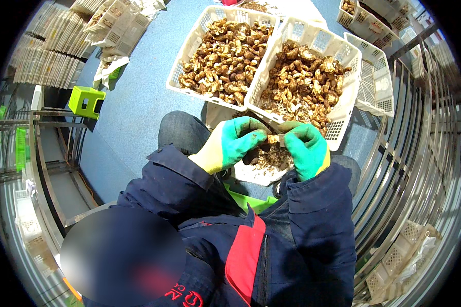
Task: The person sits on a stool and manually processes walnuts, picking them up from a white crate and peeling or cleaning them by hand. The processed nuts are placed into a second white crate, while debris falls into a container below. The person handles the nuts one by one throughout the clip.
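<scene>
My left hand (pixel 236 142), in a green and yellow coated glove, pinches a small brown and pale mushroom (pixel 272 139). Close against it, my right hand (pixel 306 147), gloved alike, grips a thin greyish blade (pixel 282 140), mostly hidden by the fingers. Below both hands, dark crumbs and trimmings (pixel 272 159) lie on a white sheet (pixel 259 176) between my knees. Just beyond stand two white plastic crates side by side: the left crate (pixel 207 99) and the right crate (pixel 336 140). Each holds many brown mushrooms, the left heap (pixel 230 57) spreading wider than the right heap (pixel 303 80).
Another white crate (pixel 374 84) leans beside the right one. Metal racks (pixel 392 165) border my right side, and a metal frame (pixel 42 153) stands at left near a lime-green plastic stool (pixel 82 101). Stacked crates (pixel 117 32) rise at the far left on the blue floor (pixel 138 76).
</scene>
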Available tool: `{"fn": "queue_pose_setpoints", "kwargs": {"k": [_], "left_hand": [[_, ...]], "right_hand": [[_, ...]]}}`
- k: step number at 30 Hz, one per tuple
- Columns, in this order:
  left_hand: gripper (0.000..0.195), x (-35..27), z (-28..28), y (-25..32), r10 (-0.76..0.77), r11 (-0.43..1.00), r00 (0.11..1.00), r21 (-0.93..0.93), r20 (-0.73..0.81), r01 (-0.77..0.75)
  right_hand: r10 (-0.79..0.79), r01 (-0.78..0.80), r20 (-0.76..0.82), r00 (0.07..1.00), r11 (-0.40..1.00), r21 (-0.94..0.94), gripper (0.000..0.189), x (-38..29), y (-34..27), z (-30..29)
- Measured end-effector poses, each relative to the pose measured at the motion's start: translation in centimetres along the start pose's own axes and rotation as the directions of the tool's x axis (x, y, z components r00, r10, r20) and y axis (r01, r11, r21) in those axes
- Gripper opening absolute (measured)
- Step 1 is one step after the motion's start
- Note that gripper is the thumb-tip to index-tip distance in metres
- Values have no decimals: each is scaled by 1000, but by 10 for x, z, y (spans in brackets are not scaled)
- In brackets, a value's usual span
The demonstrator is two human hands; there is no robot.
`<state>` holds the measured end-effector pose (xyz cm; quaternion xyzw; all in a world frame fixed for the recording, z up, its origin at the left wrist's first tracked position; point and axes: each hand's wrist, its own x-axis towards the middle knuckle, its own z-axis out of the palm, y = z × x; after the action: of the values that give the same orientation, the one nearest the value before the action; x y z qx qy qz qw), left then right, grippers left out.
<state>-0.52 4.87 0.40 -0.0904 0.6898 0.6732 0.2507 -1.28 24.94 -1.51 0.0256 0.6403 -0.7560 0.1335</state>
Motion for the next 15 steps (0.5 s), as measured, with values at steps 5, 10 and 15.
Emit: {"fn": "queue_pose_setpoints", "kwargs": {"k": [5,10,15], "left_hand": [[22,0,0,-1,24,1000,1000,-8,16,-24],[22,0,1,-6,81,994,996,-72,32,-79],[21,0,0,-5,94,996,995,-7,41,-93]], "right_hand": [[62,-61,-22,998,996,60,16,2,8,-3],[73,-73,11,997,997,-20,16,0,2,-1],[15,-13,81,997,1000,-28,19,1,9,-4]]}}
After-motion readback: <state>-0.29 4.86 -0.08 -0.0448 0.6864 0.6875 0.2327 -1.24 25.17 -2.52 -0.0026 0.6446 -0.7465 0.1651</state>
